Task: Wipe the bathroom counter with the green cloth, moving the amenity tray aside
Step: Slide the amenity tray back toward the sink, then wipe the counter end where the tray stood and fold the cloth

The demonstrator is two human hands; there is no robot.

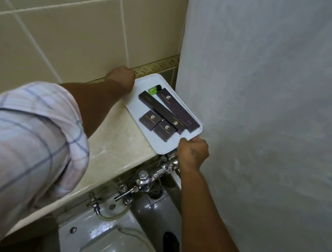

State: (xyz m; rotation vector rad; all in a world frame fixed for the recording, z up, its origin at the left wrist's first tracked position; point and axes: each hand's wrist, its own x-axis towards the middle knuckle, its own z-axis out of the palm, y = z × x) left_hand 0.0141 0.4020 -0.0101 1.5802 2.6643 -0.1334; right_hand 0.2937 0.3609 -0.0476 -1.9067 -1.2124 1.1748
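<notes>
1. The left hand (123,76) reaches forward at the tray's ten o'clock corner; its fingers are hidden, so its grip cannot be told.
2. The right hand (193,151) pinches the five o'clock edge of the amenity tray (143,104).
3. The tray sits on the counter (112,141) against the wall corner.

The tabletop (118,142) looks like polished beige stone with a wet-looking sheen, the tray (143,102) is smooth matt white plastic, its boxes (163,107) matt dark card, the wall tiles (68,38) glossy ceramic, the valve fittings (147,179) shiny chromed metal, the curtain (263,93) dull, faintly textured white.
</notes>
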